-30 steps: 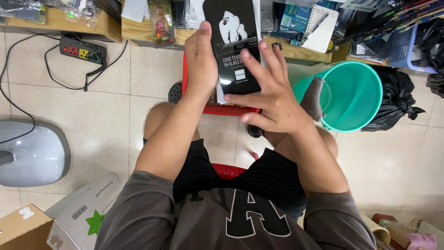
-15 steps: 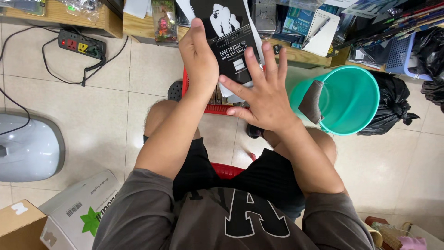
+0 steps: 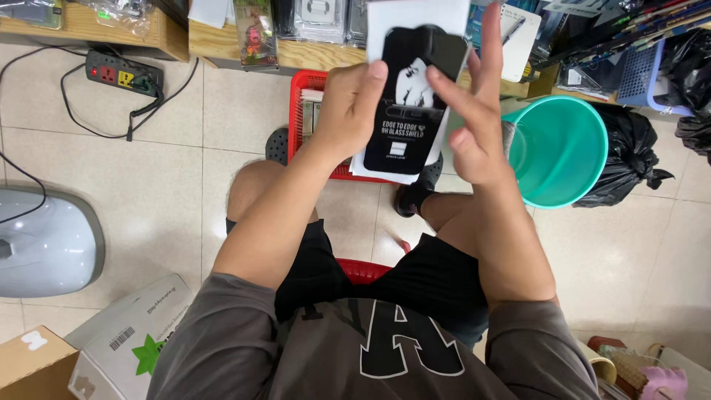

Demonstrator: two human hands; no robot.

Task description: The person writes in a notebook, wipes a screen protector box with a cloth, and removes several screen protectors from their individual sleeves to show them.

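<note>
Flat black packet (image 3: 409, 104), glossy card with a white sheet behind, being held upright above the red plastic basket (image 3: 305, 111), raised higher than a moment ago. Left hand (image 3: 348, 111) gripping its left edge, fingers curled; right hand (image 3: 474, 118) touching the right edge, fingers spread open. Round teal bucket (image 3: 563, 148) sitting just beside.

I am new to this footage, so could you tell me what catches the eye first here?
At top centre, the left hand grips a flat black package while the right hand touches its upper right edge. A teal bucket sits on the floor just right of them, with a red basket behind the left hand.
</note>
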